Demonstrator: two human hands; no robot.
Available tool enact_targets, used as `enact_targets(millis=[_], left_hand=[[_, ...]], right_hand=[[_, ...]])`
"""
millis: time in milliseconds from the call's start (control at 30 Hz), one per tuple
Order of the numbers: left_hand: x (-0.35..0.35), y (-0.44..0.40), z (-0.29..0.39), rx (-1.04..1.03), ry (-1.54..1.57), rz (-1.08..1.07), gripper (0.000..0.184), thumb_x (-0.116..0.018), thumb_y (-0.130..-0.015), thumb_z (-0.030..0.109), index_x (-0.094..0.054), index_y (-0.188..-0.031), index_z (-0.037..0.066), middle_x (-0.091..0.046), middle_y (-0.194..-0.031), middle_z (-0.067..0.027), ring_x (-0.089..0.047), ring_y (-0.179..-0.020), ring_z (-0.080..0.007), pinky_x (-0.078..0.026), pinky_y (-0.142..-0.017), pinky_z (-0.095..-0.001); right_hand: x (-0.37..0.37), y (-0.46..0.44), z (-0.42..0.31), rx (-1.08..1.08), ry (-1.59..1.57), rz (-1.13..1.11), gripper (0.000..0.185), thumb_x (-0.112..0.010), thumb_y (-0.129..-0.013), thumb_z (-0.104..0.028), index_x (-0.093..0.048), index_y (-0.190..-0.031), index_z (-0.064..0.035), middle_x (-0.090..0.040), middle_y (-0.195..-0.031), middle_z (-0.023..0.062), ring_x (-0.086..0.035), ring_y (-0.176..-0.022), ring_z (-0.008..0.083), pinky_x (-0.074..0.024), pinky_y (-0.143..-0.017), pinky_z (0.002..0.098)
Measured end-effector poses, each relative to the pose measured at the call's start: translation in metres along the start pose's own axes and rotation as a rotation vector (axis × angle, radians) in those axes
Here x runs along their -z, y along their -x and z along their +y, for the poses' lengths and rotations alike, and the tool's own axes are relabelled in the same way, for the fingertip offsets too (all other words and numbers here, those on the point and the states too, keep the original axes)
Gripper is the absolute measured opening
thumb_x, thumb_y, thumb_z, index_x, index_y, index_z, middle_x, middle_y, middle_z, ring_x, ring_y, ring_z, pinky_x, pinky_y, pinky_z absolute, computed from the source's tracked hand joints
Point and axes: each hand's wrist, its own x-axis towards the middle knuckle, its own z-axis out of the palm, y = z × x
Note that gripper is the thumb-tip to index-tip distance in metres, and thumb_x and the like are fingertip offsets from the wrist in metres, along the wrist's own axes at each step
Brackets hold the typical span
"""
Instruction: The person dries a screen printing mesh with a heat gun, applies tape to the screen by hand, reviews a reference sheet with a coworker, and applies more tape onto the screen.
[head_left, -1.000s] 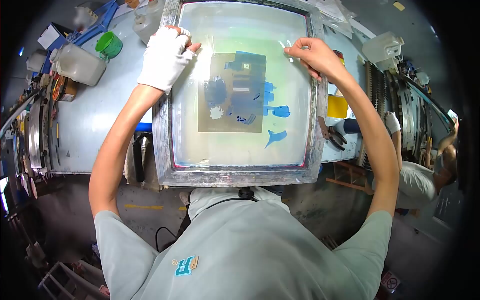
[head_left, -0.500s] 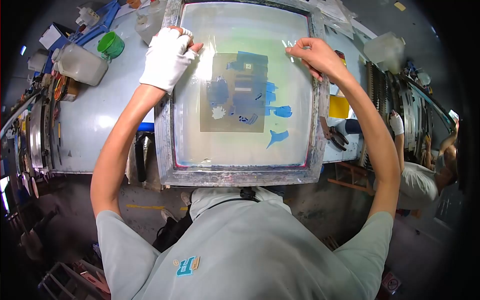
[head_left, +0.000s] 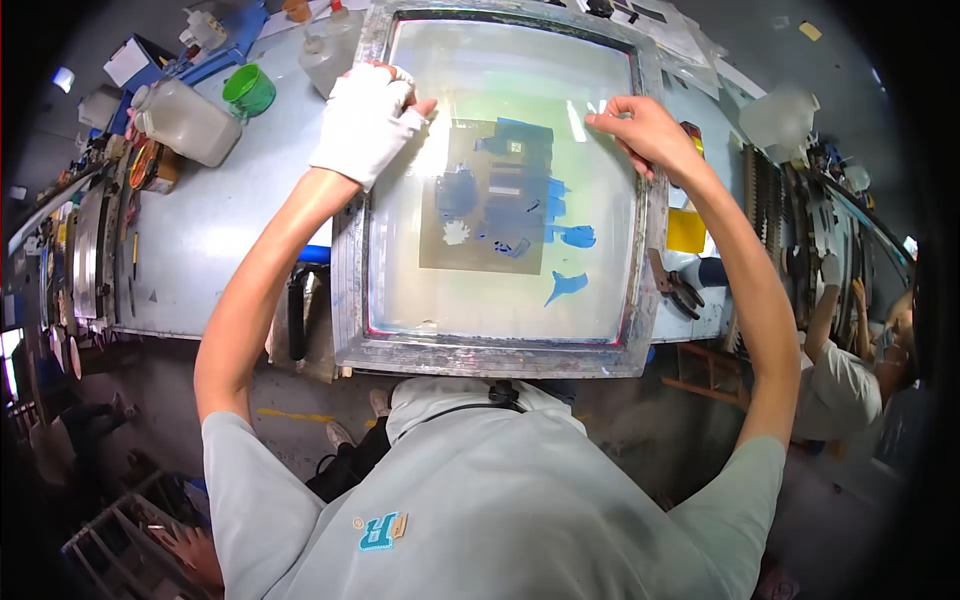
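A screen printing frame (head_left: 490, 357) lies on the table in front of me. Its pale mesh (head_left: 590, 310) carries a grey-brown rectangle (head_left: 440, 260) with several blue patches (head_left: 575, 236) on and beside it. My left hand (head_left: 368, 125), in a white glove with bare fingertips, is over the frame's upper left bar. Its fingers are curled and the thumb points inward over the mesh; what they hold, if anything, is hidden. My bare right hand (head_left: 640, 135) pinches thumb and forefinger together above the mesh's right side. Pale bright streaks show by the fingertips, and I cannot tell what is held.
Left on the table (head_left: 215, 220) stand a green cup (head_left: 249, 91), a translucent jug (head_left: 187, 122) and a bottle (head_left: 328, 55). Pliers (head_left: 676, 285) and a yellow block (head_left: 686, 231) lie right of the frame. Another person (head_left: 840, 380) is at the far right.
The view has shifted, so the frame and table appear farther right and slightly lower. Both hands keep about the same places over the frame, the right one still pinched.
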Motion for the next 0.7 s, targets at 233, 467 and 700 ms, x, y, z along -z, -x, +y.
enact_targets(millis=[233, 467, 700], left_hand=[[0.016, -0.023, 0.016, -0.075, -0.147, -0.057, 0.040, -0.079, -0.074, 0.042, -0.064, -0.062, 0.007, -0.062, -0.077, -0.0082, -0.059, -0.082, -0.0272, -0.046, -0.077, -0.0397], [0.037, -0.040, 0.034, -0.107, -0.182, -0.254, 0.038, -0.069, -0.076, 0.041, -0.072, -0.063, 0.005, -0.067, -0.068, -0.0170, -0.067, -0.071, -0.0320, -0.051, -0.064, -0.0432], [0.033, -0.035, 0.037, 0.017, -0.286, -0.424, 0.031, -0.065, -0.074, 0.033, -0.077, -0.080, 0.005, -0.070, -0.076, -0.0186, -0.068, -0.076, -0.0364, -0.049, -0.076, -0.0524]], right_hand=[[0.001, 0.000, 0.000, 0.016, -0.023, -0.011, 0.036, -0.067, -0.093, -0.037, -0.053, -0.078, -0.0066, -0.045, -0.052, -0.0036, -0.040, -0.033, 0.0067, -0.0284, -0.032, 0.0248], [0.003, 0.003, -0.001, 0.069, -0.033, -0.038, 0.033, -0.063, -0.095, -0.031, -0.056, -0.080, -0.0026, -0.045, -0.048, -0.0004, -0.042, -0.031, 0.0119, -0.0291, -0.031, 0.0290], [0.004, -0.024, 0.029, 0.066, -0.091, -0.024, 0.033, -0.065, -0.095, -0.028, -0.046, -0.075, -0.0094, -0.042, -0.045, 0.0013, -0.036, -0.026, 0.0141, -0.0245, -0.025, 0.0299]])
